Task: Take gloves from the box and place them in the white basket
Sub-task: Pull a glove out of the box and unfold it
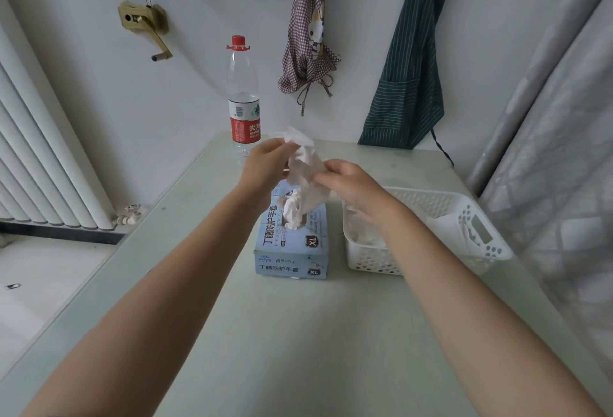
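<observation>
A light blue glove box (292, 247) lies in the middle of the pale green table (298, 333), with white gloves bunched in its top opening. Above the box hangs a crumpled white glove (303, 164). My left hand (265, 164) pinches its upper end, and my right hand (348, 181) pinches its right side. Both hands are raised over the far end of the box. The white perforated basket (477, 241) stands just right of the box, with white gloves inside, partly hidden by my right forearm.
A tall plastic water bottle (243, 98) with a red cap stands at the table's far edge. Two aprons (411, 62) hang on the wall behind. A white radiator (39, 158) is at the left, and a patterned grey curtain (564, 158) borders the table's right side.
</observation>
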A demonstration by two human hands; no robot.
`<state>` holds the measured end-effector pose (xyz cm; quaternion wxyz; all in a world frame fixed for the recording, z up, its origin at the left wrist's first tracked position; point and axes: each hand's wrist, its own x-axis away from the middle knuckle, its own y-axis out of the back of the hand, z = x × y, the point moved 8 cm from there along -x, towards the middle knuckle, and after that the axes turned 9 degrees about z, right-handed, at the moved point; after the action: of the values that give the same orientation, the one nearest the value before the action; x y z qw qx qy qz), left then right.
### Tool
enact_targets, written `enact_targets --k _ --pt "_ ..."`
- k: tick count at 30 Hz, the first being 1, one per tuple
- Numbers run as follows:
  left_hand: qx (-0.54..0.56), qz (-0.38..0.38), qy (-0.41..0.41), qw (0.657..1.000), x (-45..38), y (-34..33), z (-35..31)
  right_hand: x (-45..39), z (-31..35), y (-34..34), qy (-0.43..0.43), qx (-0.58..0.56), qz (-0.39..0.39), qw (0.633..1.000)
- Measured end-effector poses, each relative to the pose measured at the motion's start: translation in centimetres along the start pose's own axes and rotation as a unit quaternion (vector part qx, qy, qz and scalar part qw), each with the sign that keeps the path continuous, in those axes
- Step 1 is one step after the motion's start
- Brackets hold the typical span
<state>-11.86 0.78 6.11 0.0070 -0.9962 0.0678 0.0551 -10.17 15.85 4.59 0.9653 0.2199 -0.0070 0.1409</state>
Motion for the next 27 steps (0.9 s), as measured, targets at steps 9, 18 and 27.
enact_targets --k 9,18,27 --pt "0.16 -0.024 0.096 0.982 0.1 0.6 2.8 0.7 -0.3 -0.2 0.02 0.032 0.047 0.998" --pt "0.036 -0.033 0.192 0.98 0.3 1.3 4.7 1.0 -0.9 2.2 -0.022 0.032 -0.087 0.995" --pt "-0.128 0.13 -0.043 0.982 1.2 -3.2 -1.3 1.7 2.8 2.0 0.039 0.049 -0.031 0.998"
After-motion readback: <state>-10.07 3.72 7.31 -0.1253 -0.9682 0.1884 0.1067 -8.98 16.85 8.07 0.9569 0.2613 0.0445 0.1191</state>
